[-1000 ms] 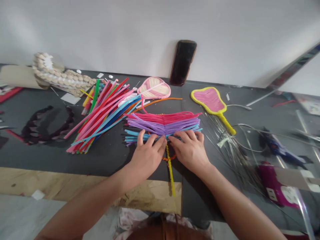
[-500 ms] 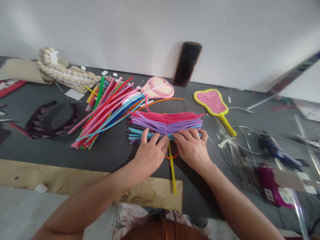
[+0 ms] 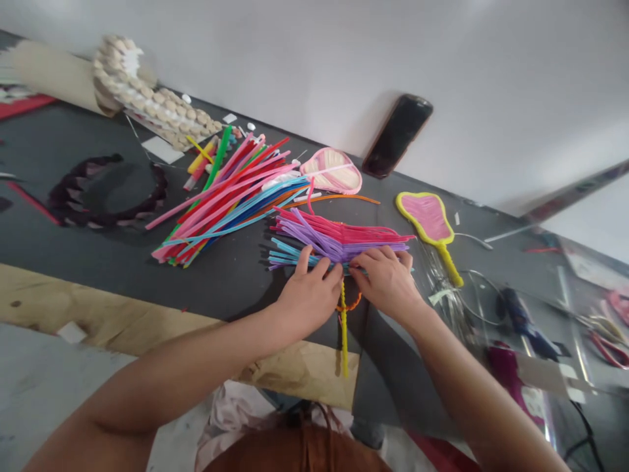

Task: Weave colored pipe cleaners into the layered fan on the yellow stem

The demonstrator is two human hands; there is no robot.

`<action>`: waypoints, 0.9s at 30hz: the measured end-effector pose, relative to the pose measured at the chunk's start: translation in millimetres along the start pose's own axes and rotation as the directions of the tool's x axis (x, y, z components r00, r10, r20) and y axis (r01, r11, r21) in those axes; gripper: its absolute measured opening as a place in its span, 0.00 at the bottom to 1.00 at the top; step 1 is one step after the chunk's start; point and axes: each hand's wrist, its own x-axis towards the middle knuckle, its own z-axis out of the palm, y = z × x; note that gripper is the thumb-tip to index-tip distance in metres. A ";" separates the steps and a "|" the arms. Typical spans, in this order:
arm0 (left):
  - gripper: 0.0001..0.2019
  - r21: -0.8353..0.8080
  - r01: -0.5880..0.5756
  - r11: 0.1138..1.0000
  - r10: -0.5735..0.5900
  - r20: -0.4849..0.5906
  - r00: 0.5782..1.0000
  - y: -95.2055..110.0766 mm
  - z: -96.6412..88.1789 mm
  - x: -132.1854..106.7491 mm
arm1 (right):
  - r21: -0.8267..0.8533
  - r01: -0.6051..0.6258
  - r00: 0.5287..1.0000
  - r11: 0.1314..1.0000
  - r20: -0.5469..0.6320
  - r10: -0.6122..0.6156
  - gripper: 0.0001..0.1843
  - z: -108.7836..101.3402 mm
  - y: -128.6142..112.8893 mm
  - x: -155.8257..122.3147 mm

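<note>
The view has tipped, so the counter (image 3: 98, 249) now slopes down toward 4 o'clock, and some pink loops (image 3: 612, 347) have come in at the 3 o'clock edge. The left hand (image 3: 309, 295) and right hand (image 3: 386, 282) have drawn closer together over the pipe cleaner bundle (image 3: 324, 233). The bundle's purple and pink ends on the left side now fan up toward 10 o'clock instead of lying flat.
</note>
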 end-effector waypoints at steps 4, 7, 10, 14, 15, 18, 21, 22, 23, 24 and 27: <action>0.14 -0.007 -0.002 1.000 0.002 -0.007 1.000 -0.1 1.2 -0.5 | -0.039 0.009 0.998 0.999 0.069 -0.007 0.06 -1.5 -1.2 4.6; 0.14 -0.020 0.002 1.000 -0.002 0.004 1.000 -0.3 1.1 -0.4 | -0.078 0.046 0.996 0.996 0.076 -0.040 0.06 -1.2 -1.1 6.9; 0.13 -0.027 -0.002 1.000 0.003 0.011 1.000 -0.2 0.7 -0.1 | -0.101 0.088 0.993 0.991 0.086 -0.079 0.08 -0.9 -0.5 7.4; 0.12 -0.040 -0.007 0.999 0.008 0.018 1.000 -0.7 0.4 -0.2 | -0.149 0.171 0.985 0.974 0.041 -0.167 0.10 2.8 1.5 4.1; 0.12 -0.046 -0.010 0.999 0.010 0.018 1.000 -1.1 0.4 -0.2 | -0.166 0.186 0.982 0.969 0.013 -0.186 0.10 4.7 2.2 2.7; 0.11 -0.057 -0.024 0.998 0.025 0.018 1.000 -2.7 0.1 0.2 | -0.185 0.191 0.975 0.964 -0.075 -0.207 0.10 11.3 4.8 -2.1; 0.12 -0.047 -0.048 0.998 0.049 0.023 0.999 -4.3 0.2 1.1 | -0.136 0.172 0.968 0.976 -0.158 -0.193 0.11 16.2 7.7 -7.9; 0.12 -0.040 -0.054 0.998 0.054 0.021 0.998 -4.6 0.2 1.4 | -0.107 0.162 0.966 0.981 -0.188 -0.180 0.11 17.0 8.5 -10.1; 0.12 -0.033 -0.057 0.998 0.057 0.018 0.998 -4.8 0.2 1.5 | -0.076 0.155 0.962 0.985 -0.213 -0.168 0.10 17.3 9.2 -12.3; 0.12 -0.028 -0.057 0.998 0.057 0.015 0.998 -4.7 0.2 1.6 | -0.048 0.152 0.959 0.987 -0.234 -0.159 0.10 17.4 9.6 -14.4; 0.11 -0.020 -0.044 0.999 0.044 0.009 0.999 -4.1 -0.6 1.8 | 0.002 0.164 0.954 0.986 -0.255 -0.158 0.10 16.7 8.8 -18.5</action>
